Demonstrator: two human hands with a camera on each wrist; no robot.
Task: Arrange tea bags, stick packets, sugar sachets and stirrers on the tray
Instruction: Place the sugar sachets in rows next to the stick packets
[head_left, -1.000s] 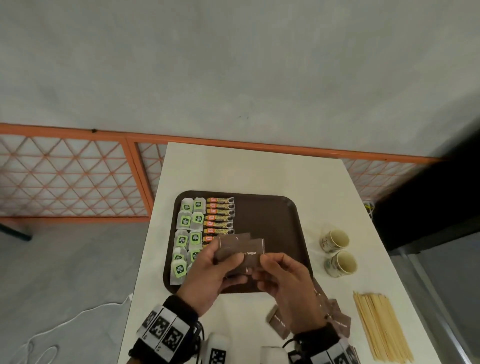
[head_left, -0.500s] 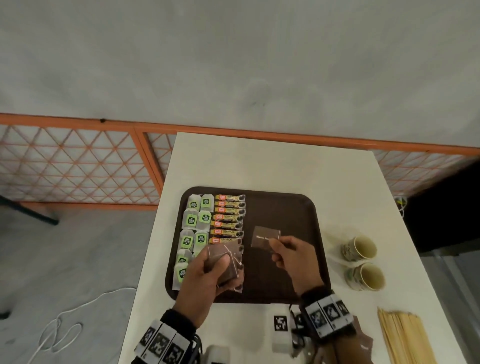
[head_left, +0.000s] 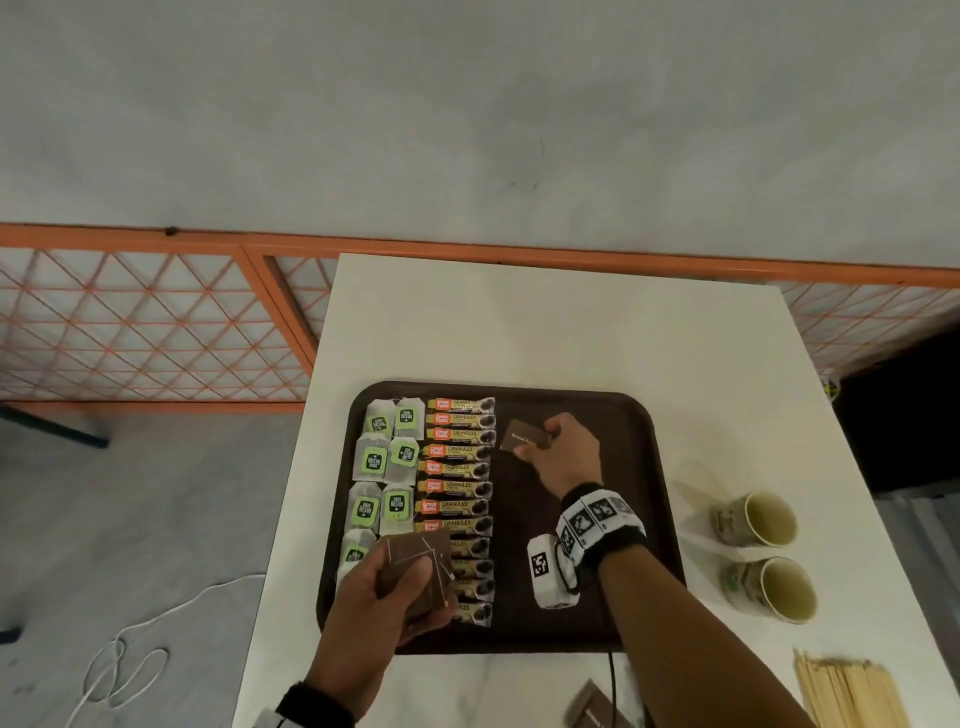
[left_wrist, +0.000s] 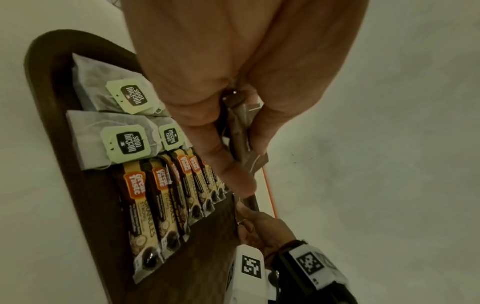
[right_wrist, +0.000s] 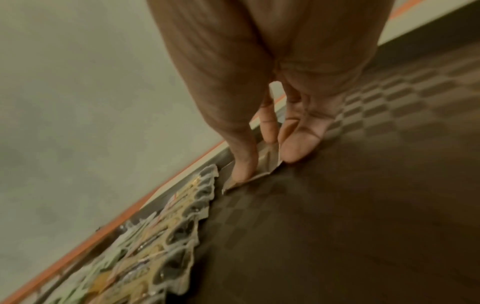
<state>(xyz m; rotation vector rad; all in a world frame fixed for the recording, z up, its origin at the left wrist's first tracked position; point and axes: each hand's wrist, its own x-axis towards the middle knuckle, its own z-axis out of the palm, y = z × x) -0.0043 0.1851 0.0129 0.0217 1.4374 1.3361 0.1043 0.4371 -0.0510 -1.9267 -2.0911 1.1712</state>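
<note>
On the white table (head_left: 571, 322), two paper cups (head_left: 763, 551) and stirrers (head_left: 852, 691) lie right of the brown tray (head_left: 639, 467), where the right hand (head_left: 563, 457) pinches one sugar sachet (head_left: 524, 435) just right of the stick packets (head_left: 460, 499), while the left hand (head_left: 379, 603) grips a sachet stack (head_left: 415, 561) above the near tea bags (head_left: 382, 467).

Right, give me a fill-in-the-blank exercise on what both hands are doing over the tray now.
1. The right hand pinches a single brown ____ at the far end of the tray.
2. The left hand holds a ____ of brown sachets over the tray's near left part.
3. The stick packets lie in a column just right of the ____ on the tray.
4. The wooden stirrers lie on the ____, not on the tray.

Missing words: sugar sachet; stack; tea bags; table
</note>
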